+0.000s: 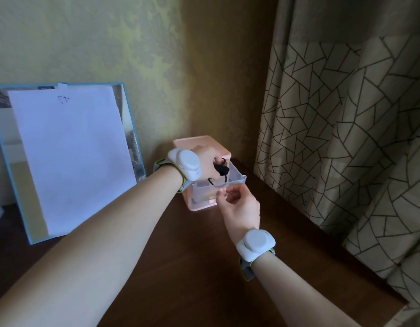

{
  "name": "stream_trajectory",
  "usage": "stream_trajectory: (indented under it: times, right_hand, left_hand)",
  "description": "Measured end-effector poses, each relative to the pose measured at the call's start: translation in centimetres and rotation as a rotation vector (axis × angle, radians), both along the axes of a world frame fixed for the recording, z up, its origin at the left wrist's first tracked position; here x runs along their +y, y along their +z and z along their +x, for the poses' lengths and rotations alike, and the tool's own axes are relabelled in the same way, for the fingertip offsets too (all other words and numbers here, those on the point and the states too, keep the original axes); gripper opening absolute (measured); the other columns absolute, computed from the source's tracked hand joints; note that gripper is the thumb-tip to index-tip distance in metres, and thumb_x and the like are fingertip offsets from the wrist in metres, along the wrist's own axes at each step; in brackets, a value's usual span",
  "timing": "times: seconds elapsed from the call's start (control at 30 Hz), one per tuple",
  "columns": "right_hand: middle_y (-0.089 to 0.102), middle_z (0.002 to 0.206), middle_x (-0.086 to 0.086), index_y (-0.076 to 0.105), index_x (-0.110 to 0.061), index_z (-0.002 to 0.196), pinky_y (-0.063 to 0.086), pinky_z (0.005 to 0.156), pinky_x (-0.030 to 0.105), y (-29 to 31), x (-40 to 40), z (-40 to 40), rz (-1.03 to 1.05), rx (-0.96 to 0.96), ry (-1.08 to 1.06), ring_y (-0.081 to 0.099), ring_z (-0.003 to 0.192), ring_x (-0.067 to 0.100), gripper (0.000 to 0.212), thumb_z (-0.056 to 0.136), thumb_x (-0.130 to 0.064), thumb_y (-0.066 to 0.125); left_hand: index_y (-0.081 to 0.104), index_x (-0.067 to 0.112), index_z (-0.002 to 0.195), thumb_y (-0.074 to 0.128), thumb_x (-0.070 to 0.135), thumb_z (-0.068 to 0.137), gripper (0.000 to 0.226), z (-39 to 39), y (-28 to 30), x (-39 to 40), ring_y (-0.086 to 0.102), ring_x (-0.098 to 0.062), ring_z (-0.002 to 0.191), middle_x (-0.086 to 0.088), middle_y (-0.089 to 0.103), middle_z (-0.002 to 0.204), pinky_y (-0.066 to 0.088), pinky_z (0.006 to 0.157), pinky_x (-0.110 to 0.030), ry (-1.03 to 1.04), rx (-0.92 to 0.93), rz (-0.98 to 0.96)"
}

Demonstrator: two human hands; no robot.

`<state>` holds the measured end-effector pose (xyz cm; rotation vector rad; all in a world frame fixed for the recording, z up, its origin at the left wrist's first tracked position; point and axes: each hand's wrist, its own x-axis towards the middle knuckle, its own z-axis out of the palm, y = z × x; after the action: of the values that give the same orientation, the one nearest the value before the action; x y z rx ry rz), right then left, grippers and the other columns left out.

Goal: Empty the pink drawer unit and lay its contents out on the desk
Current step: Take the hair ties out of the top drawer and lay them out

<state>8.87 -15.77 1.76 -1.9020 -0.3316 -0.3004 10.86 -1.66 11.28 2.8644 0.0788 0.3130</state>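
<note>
Up against the wall corner, the pink unit sits at the back of the dark wooden counter, with its clear top drawer pulled out toward the person. The left hand reaches over the open drawer, its fingers curled round a bunch of black hair ties; one loop hangs down from the hand into the drawer. The right hand is at the drawer's front edge, thumb and forefinger pressed together in a pinch at the rim, though whether they grip the plastic or only touch it cannot be told. A second clear drawer shows below, shut in the unit. Both wrists wear white round devices on grey straps. A blue-framed mirror leans on the wall to the left of the unit, with a white sheet covering most of its face. A patterned curtain hangs to the right, beside the counter.
</note>
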Motion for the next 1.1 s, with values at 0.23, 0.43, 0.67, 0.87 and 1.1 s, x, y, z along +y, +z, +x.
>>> stream_trajectory:
  times: [0.23,0.43,0.67,0.87,1.1]
  right_hand:
    - [0.059,0.069,-0.010,0.058,-0.028,0.083,0.054,0.063,0.039,0.3,0.8,1.1,-0.026,0.004,-0.004,0.059,0.064,0.012,0.016,0.086,-0.043,0.061]
    - [0.060,0.067,-0.012,0.058,-0.029,0.080,0.047,0.058,0.030,0.4,1.4,1.9,-0.043,0.000,-0.035,0.058,0.063,0.009,0.019,0.083,-0.047,0.060]
    - [0.060,0.070,-0.013,0.059,-0.029,0.084,0.054,0.062,0.037,0.4,2.0,2.9,-0.080,-0.030,-0.005,0.061,0.068,0.013,0.019,0.087,-0.048,0.057]
    - [0.064,0.079,-0.009,0.059,-0.030,0.088,0.042,0.057,0.028,1.3,3.4,4.1,-0.158,-0.037,0.014,0.061,0.071,0.015,0.019,0.092,-0.047,0.054]
    - [0.065,0.078,-0.007,0.061,-0.024,0.099,0.042,0.054,0.026,1.8,4.5,4.8,-0.188,-0.023,0.001,0.062,0.071,0.016,0.022,0.094,-0.044,0.053]
  left_hand:
    - [0.065,0.022,0.080,0.077,0.023,0.070,0.015,-1.8,2.0,2.9,0.060,-0.019,0.069,0.003,0.068,0.071,0.041,0.057,-0.016,0.038,-0.274,-0.259]
    - [0.060,0.031,0.078,0.072,0.029,0.072,0.014,-1.2,2.0,3.9,0.059,-0.025,0.075,0.005,0.066,0.072,0.043,0.063,-0.030,0.123,-0.398,-0.256]
    - [0.057,0.025,0.076,0.071,0.028,0.074,0.014,0.0,0.1,4.3,0.054,-0.025,0.067,0.010,0.055,0.060,0.032,0.048,-0.024,0.151,-0.350,-0.253]
    - [0.063,0.033,0.085,0.071,0.029,0.076,0.013,0.0,-0.4,5.3,0.056,-0.009,0.062,0.016,0.061,0.065,0.035,0.046,-0.007,0.120,-0.310,-0.296]
    - [0.068,0.029,0.096,0.072,0.033,0.076,0.021,-0.2,-0.3,5.6,0.061,-0.019,0.075,0.010,0.065,0.077,0.039,0.055,-0.018,0.112,-0.303,-0.271]
